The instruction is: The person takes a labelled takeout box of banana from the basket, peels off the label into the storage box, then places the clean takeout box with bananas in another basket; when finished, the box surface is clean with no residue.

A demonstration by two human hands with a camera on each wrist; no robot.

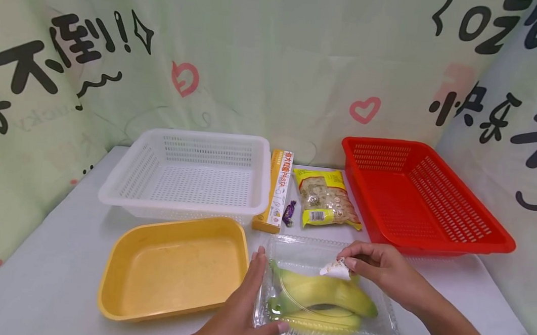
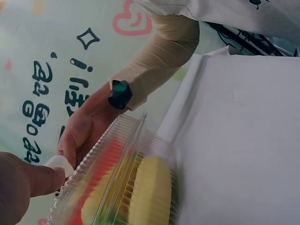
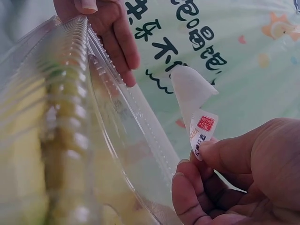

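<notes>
A clear plastic clamshell box [image 1: 291, 247] holding yellow-green bananas [image 1: 321, 291] lies on the white table near the front edge. My left hand [image 1: 248, 298] rests against the box's left side with straight fingers, the thumb along its front rim. My right hand [image 1: 359, 261] pinches a white sticker label [image 1: 335, 268] that is partly lifted off the lid. In the right wrist view the label [image 3: 194, 103] curls up from my right hand [image 3: 206, 159], and my left hand [image 3: 112, 28] shows behind the box [image 3: 70, 117]. The left wrist view shows the box [image 2: 122, 178] and my right hand [image 2: 82, 133].
A yellow tray [image 1: 122, 261] sits left of the box. Behind it stands a white basket [image 1: 126, 180], and a red basket [image 1: 483, 234] is at the back right. Between the baskets lie a pasta box [image 1: 280, 188], a snack bag [image 1: 326, 198] and a purple candy [image 1: 289, 212].
</notes>
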